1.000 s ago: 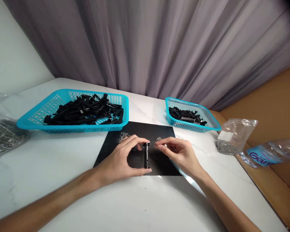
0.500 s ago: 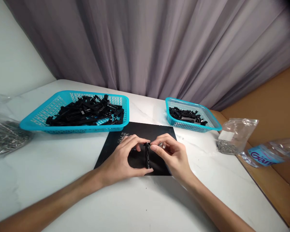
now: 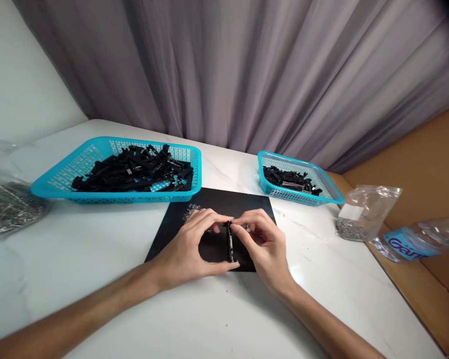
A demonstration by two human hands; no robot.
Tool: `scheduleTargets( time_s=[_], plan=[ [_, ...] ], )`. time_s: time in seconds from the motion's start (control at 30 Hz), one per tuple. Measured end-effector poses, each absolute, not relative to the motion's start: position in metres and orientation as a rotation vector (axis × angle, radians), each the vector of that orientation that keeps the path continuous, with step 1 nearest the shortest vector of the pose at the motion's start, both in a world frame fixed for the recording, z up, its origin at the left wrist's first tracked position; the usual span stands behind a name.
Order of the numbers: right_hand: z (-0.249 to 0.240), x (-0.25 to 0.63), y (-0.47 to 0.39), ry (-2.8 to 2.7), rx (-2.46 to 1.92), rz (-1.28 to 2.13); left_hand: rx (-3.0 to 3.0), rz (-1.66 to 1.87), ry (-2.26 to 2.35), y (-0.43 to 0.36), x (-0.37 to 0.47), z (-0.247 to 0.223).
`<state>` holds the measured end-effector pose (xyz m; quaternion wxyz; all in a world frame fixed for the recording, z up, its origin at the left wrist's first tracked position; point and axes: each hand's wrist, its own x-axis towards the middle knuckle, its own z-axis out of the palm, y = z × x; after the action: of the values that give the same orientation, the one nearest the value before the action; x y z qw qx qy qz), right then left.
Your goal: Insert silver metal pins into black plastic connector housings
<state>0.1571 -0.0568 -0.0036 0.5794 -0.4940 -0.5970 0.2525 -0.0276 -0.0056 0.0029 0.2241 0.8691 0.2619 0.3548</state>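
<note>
L hand grips long, narrow blk plastic part by its ends over blk rect. mat, R hand at far end, can't tell if its grip holds anything.

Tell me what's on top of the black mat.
Small metal pieces lie on the black mat, toward its left side. The left hand, right hand and the black part between them cover other parts; anything behind them is hidden.

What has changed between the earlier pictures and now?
The right hand moved left, closing the gap to the black part; its fingers are now at the part's upper end. No release is visible. The left hand kept its grip on the part; the large basket, small basket and bottle stayed in place.
</note>
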Motion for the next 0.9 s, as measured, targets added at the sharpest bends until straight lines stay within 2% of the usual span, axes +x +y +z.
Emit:
scheduleTargets(
  time_s=[0.27, 0.5, 0.9],
  plan=[
    [-0.002, 0.158, -0.061, -1.487, -1.150, 0.430, 2.401, 0.986, 0.705, -0.007, -0.027, 0.002],
    [-0.010, 0.153, -0.064, -1.520, -1.090, 0.107, 2.417, 1.053, 0.638, -0.010, -0.026, 0.005],
    [-0.009, 0.169, -0.064, -1.677, -1.098, 0.330, 2.394, 1.018, 0.669, -0.008, -0.027, 0.007]
  ],
)
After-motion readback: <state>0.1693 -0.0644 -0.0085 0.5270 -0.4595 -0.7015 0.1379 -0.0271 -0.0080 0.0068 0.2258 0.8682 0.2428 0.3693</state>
